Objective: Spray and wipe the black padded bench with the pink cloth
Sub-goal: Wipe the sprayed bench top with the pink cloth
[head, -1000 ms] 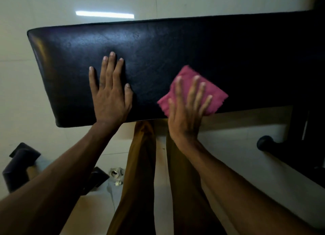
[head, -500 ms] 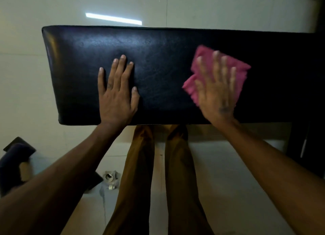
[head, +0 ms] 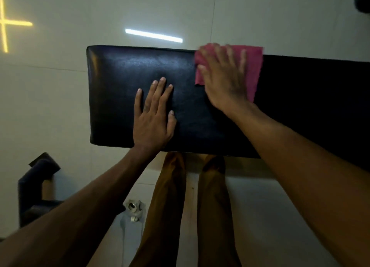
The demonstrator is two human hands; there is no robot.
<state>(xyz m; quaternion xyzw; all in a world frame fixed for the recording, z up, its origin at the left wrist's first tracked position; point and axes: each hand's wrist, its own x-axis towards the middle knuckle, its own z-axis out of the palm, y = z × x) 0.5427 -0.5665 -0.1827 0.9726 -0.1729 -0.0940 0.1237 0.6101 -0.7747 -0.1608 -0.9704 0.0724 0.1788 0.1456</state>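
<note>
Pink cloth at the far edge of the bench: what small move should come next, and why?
Probably draw the pink cloth back toward the near edge. The right hand presses it flat at the far edge of the black padded bench, so there is no pad left beyond it. The left hand rests flat on the pad, bracing.

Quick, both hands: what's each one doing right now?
Left hand: open, flat on the black bench.
Right hand: open, fingers straight, pressing the pink cloth at the bench's far edge.
</note>
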